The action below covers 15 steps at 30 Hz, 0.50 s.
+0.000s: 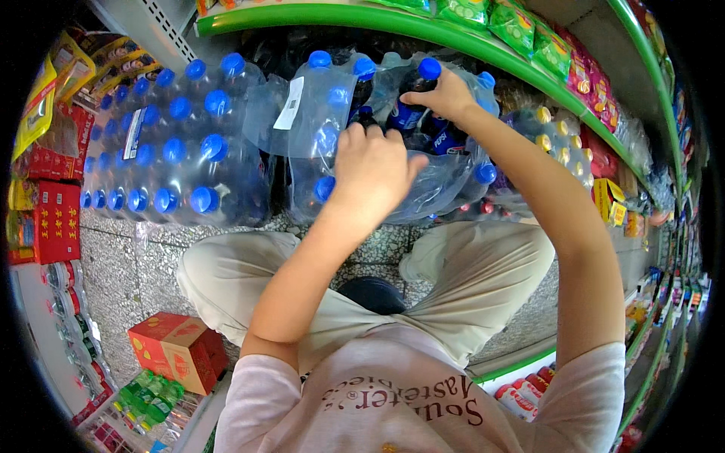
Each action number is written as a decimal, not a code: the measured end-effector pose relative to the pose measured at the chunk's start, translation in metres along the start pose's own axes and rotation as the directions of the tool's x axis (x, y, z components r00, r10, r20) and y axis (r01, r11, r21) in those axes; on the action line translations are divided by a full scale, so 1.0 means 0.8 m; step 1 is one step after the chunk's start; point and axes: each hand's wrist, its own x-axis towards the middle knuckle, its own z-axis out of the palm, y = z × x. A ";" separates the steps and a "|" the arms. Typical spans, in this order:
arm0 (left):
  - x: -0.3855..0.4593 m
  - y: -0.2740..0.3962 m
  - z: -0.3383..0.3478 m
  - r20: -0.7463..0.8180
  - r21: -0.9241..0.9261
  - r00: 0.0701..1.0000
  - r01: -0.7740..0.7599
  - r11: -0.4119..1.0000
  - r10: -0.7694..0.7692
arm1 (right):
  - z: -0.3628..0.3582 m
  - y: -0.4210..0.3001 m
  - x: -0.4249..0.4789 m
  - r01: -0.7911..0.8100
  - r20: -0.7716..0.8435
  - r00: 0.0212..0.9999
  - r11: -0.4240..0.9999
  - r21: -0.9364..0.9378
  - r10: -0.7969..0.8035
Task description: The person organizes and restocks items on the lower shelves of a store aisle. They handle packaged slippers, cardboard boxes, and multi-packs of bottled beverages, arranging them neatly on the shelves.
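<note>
A shrink-wrapped pack (308,192) of dark cola bottles with blue caps lies before me, its plastic film (447,175) torn wide at the top. Inside the tear, my right hand (447,96) has its thumb and fingers around a Pepsi bottle (405,116), just below the cap. My left hand (374,167) reaches over the torn edge, fingers curled down by a bottle with a dark cap (367,113). Its fingertips are hidden, so I cannot tell whether they grip that bottle or the film. Another Pepsi bottle (447,139) leans inside the pack.
Left of it stands another wrapped pack of blue-capped bottles (175,150). Yellow-capped bottles (552,136) are at the right. A green-edged shelf (396,25) with snack bags (512,28) arches above. A red carton (178,348) and green bottles (148,396) are at lower left.
</note>
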 end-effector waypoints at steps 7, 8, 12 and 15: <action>0.039 -0.048 -0.045 -0.316 0.209 0.947 0.133 0.969 -0.062 | 0.018 -0.025 0.010 -0.515 0.123 0.856 0.850 0.110 0.503; 0.049 -0.058 -0.044 -0.342 0.220 0.939 0.102 0.970 -0.021 | 0.026 -0.024 0.006 -0.534 0.106 0.845 0.835 0.134 0.523; 0.102 -0.057 -0.021 -0.361 0.248 0.922 -0.046 0.968 0.136 | 0.020 -0.020 0.003 -0.528 0.155 0.848 0.831 0.177 0.506; 0.118 -0.054 0.026 -0.206 0.359 0.973 -0.028 0.933 0.109 | 0.029 -0.015 0.006 -0.498 0.149 0.865 0.856 0.137 0.479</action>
